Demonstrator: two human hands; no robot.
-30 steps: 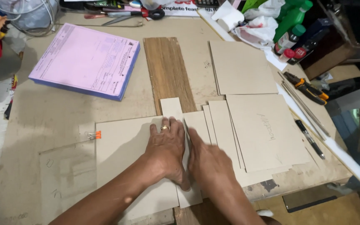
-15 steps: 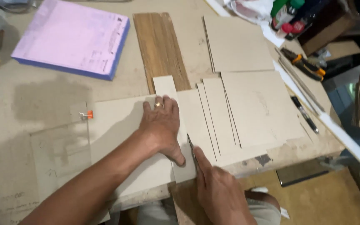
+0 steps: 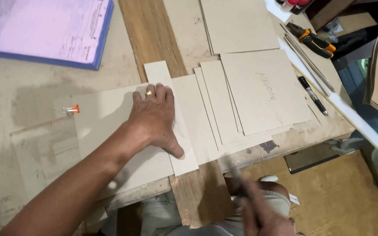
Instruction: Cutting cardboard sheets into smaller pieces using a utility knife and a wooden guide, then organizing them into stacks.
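A worn, stained workbench [image 3: 27,109] fills the view, littered with cut board. The left hand's fingers [image 3: 154,94], one wearing a ring, lie flat and slightly spread, pressing a narrow cardboard strip [image 3: 184,153] against the large cardboard sheet [image 3: 106,118] beneath; the thumb reaches toward the strip's near end. That strip runs far to near over a wooden plank [image 3: 149,35], which sticks out past the near edge of the bench. The right hand [image 3: 263,214] is off the bench at the near right, blurred; it seems to grip something slim and dark, but what it is, and how the fingers close on it, I cannot tell.

To the right lies a fanned stack of cut cardboard panels [image 3: 259,91], with another panel [image 3: 237,24] farther off. A black pen [image 3: 312,95] and orange-handled pliers [image 3: 313,40] lie at the right edge; a pad of lilac paper [image 3: 49,28] sits far left, and a small orange clip [image 3: 71,109] lies left of the hand.

Judging by the panels, much cutting seems done, and the strip looks already separated; the big sheet remains.
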